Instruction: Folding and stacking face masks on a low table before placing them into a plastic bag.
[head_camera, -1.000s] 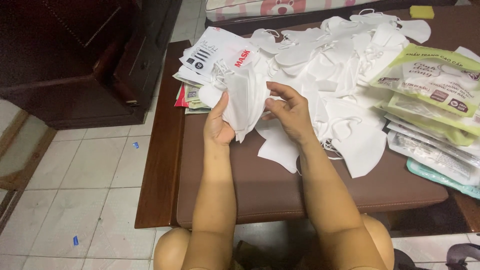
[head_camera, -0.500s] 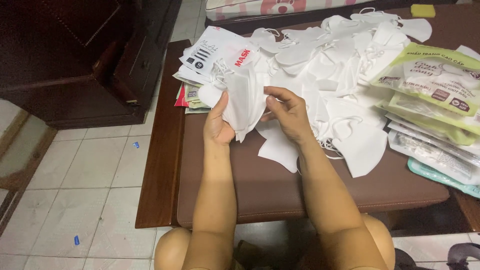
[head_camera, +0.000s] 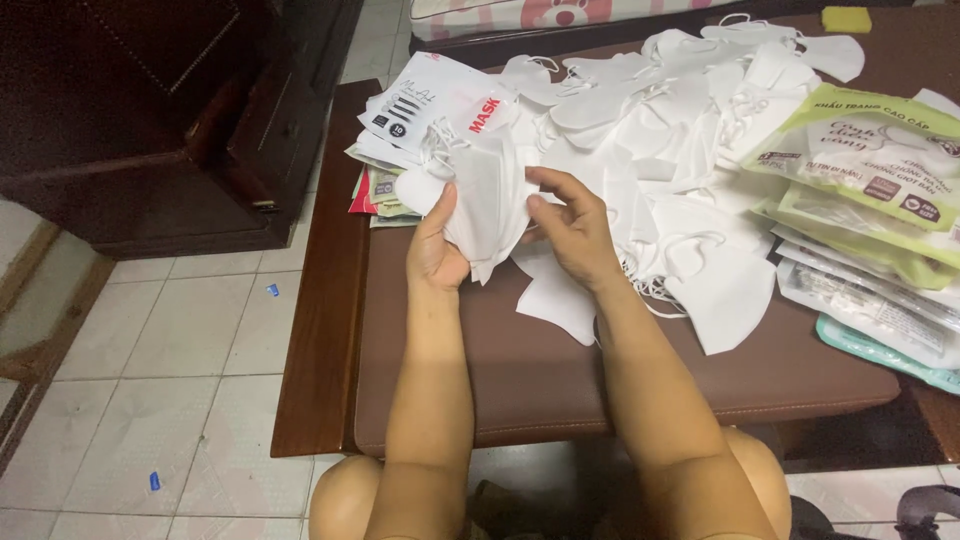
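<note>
Two bare hands in view. The left hand (head_camera: 438, 255) is cupped around a small stack of folded white fabric face masks (head_camera: 485, 205), fingers curled behind it, thumb up the near side. The right hand (head_camera: 572, 228) is half open beside the stack, thumb and forefinger pinching the stack's right edge, other fingers loosely bent.

Counts: the stack in hand has several masks, exact number cannot be told. A large loose heap of white face masks with ear loops (head_camera: 660, 130) covers the far middle of the brown padded bench top (head_camera: 520, 360), too many and too overlapped to count. At the far left corner lies one white printed flat packet (head_camera: 435, 100) on top of a few smaller coloured packets (head_camera: 375, 190). Along the right edge sits a pile of at least four green-and-white plastic mask packets (head_camera: 865, 165). One yellow sponge-like block (head_camera: 846, 18) is at the far right corner. One dark wooden cabinet (head_camera: 150, 110) stands on the tiled floor (head_camera: 190, 350), left of the bench.

Versus half a second ago: almost no change, both hands hold the same grip on the stack, same spot near the far left part of the bench top.

The held masks look clean, white, creased down the middle, edges roughly aligned, bottom tips fanned slightly.
</note>
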